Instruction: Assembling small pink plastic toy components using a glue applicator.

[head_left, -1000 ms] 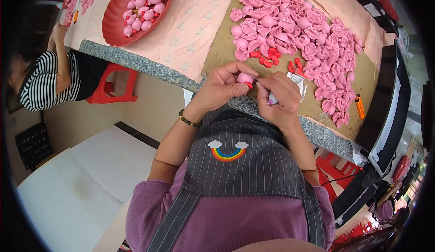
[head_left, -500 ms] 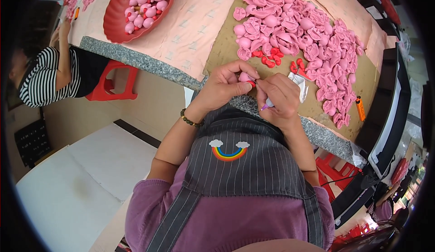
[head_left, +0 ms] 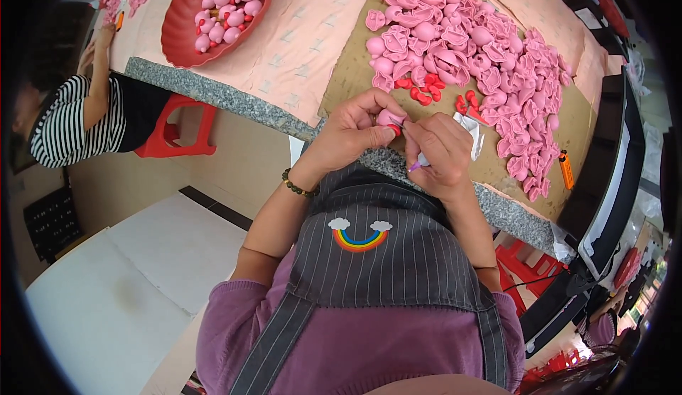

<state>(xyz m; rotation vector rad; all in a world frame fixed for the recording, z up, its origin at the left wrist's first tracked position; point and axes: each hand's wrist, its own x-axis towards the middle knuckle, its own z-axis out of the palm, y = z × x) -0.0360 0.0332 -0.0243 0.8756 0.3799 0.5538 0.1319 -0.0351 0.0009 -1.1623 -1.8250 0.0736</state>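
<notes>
Here the bench (head_left: 234, 104) carries a wide heap of pink pieces (head_left: 483, 47) at one o'clock. The left hand (head_left: 352, 136) is closed around one pink piece (head_left: 387, 118) at the bench edge, and the right hand (head_left: 444, 153) pinches a small purple-tipped tool (head_left: 419, 162) against it. A slip could drop the piece off the edge or jab a finger.
</notes>
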